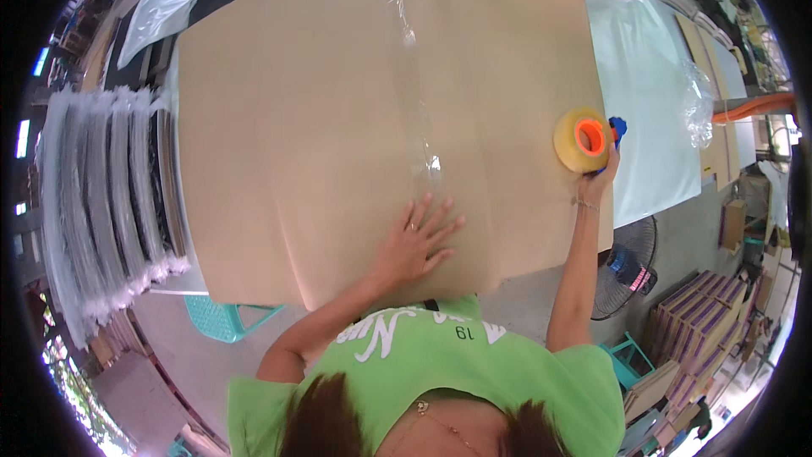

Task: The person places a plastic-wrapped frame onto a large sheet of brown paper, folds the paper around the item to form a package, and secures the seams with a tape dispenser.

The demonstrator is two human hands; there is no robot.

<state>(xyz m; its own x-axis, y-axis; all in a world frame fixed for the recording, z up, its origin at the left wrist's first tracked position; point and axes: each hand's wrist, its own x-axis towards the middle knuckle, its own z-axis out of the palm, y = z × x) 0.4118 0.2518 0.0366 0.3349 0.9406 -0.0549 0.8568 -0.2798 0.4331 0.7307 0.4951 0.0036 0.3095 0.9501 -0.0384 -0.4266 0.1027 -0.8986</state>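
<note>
A large sheet of brown cardboard (pixel 338 101) lies flat across the table in front of me. A strip of clear tape (pixel 420 118) runs down its middle, from near the far edge toward me. My left hand (pixel 412 239) rests flat on the cardboard just below the strip's near end, fingers spread, holding nothing. Over the cardboard's right edge, my right hand (pixel 600 176) is closed round a tape dispenser (pixel 584 140) with a blue frame, an orange core and a thick yellowish roll. The palm and some fingers of that hand are hidden behind the dispenser.
Wrapped panels stand in a stack (pixel 110 203) left of the cardboard. A white sheet (pixel 647 110) covers the table on the right. Below it on the floor are a fan (pixel 626 271) and bundled cardboard (pixel 702 313). A green stool (pixel 222 319) stands at the near left.
</note>
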